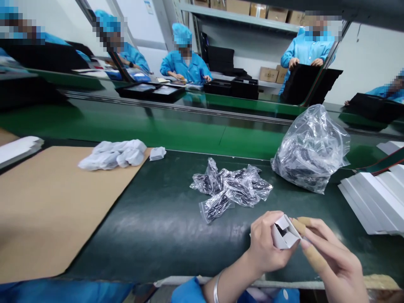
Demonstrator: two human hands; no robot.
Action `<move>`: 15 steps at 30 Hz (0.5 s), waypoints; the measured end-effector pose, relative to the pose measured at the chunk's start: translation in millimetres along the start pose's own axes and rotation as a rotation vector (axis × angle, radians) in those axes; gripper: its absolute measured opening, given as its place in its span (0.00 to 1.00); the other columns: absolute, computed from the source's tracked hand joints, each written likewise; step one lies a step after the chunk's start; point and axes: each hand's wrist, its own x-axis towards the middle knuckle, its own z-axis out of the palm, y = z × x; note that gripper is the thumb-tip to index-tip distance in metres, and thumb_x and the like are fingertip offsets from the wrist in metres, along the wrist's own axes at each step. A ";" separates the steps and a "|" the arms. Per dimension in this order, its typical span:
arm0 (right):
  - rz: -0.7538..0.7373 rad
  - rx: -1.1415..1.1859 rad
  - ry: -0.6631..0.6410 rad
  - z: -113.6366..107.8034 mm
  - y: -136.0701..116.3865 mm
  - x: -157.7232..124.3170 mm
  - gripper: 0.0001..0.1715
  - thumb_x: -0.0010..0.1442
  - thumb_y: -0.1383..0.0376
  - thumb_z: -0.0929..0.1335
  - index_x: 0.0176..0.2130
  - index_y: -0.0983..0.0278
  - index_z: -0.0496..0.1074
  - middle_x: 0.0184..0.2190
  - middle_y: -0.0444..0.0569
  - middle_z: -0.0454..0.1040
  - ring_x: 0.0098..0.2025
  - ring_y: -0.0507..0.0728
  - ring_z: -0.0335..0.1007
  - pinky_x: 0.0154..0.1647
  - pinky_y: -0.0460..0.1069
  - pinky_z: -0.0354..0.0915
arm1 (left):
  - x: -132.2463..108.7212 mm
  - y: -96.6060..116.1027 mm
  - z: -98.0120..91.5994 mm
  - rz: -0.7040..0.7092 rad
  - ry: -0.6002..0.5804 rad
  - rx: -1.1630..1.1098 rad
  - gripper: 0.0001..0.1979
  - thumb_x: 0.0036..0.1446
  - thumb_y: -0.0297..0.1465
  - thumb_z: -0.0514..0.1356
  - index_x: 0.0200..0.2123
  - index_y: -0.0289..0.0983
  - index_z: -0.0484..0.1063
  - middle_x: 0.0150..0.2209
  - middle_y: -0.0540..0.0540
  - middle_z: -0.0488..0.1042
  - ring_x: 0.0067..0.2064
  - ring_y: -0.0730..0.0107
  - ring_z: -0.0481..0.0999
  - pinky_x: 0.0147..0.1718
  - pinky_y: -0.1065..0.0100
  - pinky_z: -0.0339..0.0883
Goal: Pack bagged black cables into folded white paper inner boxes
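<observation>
A small white cardboard box (285, 239) is in my left hand (267, 244), whose fingers wrap round it. Its end faces the camera, with flaps partly folded and a dark gap between them. My right hand (334, 256) has its fingertips, covered in tan finger cots, against the box's right edge. Just beyond my hands lies a pile of clear plastic bags (233, 185) with dark items inside. Farther back on the right stands a large clear plastic bag (312, 151) with dark contents. What is inside the box is too dark to make out.
A brown cardboard sheet (57, 202) covers the left of the dark green table (151, 227). White wrapped bundles (113, 155) rest at its far edge. Stacked flat white cartons (375, 202) lie at right. Behind runs a green conveyor (189, 130), with several people in blue beyond it.
</observation>
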 end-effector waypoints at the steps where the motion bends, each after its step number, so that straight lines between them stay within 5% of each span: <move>1: -0.004 0.011 -0.005 0.8 -2.6 1.7 0.19 0.60 0.67 0.69 0.50 0.50 0.76 0.41 0.44 0.76 0.39 0.51 0.77 0.40 0.41 0.73 | -0.8 -0.7 0.8 0.005 0.004 -0.001 0.22 0.60 0.43 0.57 0.52 0.38 0.59 0.36 0.43 0.76 0.30 0.65 0.78 0.29 0.64 0.74; 9: -0.110 -0.297 0.026 9.6 -5.8 -15.1 0.22 0.60 0.72 0.68 0.53 0.59 0.73 0.41 0.50 0.71 0.39 0.52 0.73 0.36 0.44 0.72 | -3.3 -0.4 3.7 0.051 0.012 0.031 0.21 0.58 0.36 0.58 0.53 0.37 0.60 0.35 0.42 0.76 0.30 0.66 0.77 0.28 0.66 0.73; 15: -0.338 -0.665 0.155 19.2 0.6 -28.8 0.11 0.56 0.72 0.70 0.41 0.63 0.75 0.38 0.52 0.74 0.36 0.55 0.72 0.33 0.49 0.69 | -2.0 4.4 -0.3 0.081 -0.017 0.065 0.17 0.61 0.33 0.55 0.52 0.36 0.60 0.35 0.42 0.76 0.29 0.67 0.76 0.25 0.68 0.70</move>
